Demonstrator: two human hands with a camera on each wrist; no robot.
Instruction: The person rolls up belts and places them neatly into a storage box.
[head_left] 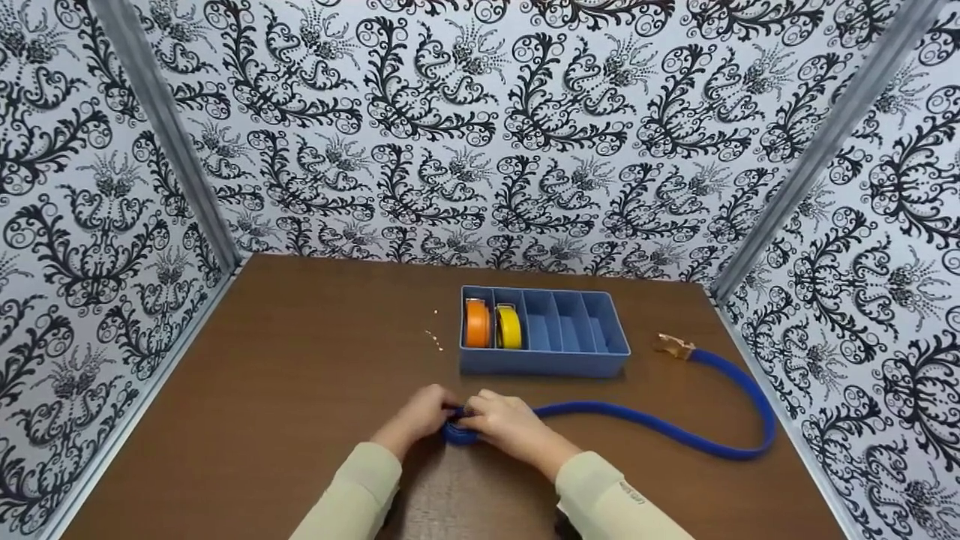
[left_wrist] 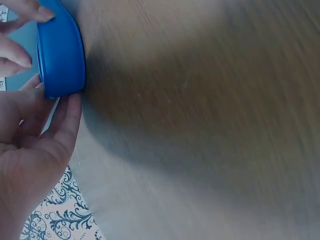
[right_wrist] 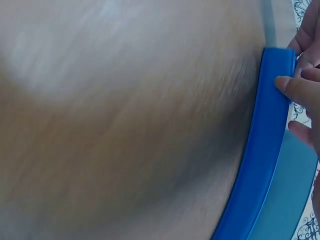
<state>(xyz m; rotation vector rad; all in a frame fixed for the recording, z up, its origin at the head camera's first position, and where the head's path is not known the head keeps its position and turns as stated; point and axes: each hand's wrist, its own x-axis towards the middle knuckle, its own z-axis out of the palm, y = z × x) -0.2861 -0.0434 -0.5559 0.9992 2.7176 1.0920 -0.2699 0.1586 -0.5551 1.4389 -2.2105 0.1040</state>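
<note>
A blue belt (head_left: pixel 660 429) stands on edge on the table, its near end rolled into a coil (head_left: pixel 459 433) between the two hands. My left hand (head_left: pixel 426 411) holds the coil from the left, its fingertips under the roll's edge in the left wrist view, where the band (left_wrist: pixel 64 57) shows wide and smooth. From the right, my right hand (head_left: pixel 510 424) grips the coil; in the right wrist view its thumb lies on the strap (right_wrist: pixel 265 125). The belt's free length curves right and back to a gold-coloured buckle end (head_left: pixel 675 346), which looks wrapped.
Behind the hands stands a blue-grey divided box (head_left: pixel 544 363). An orange rolled belt (head_left: pixel 477 324) and a yellow rolled belt (head_left: pixel 509 328) sit in its two left compartments. Small bright specks (head_left: pixel 434 340) lie left of it. Patterned walls enclose the brown table (head_left: pixel 315 337).
</note>
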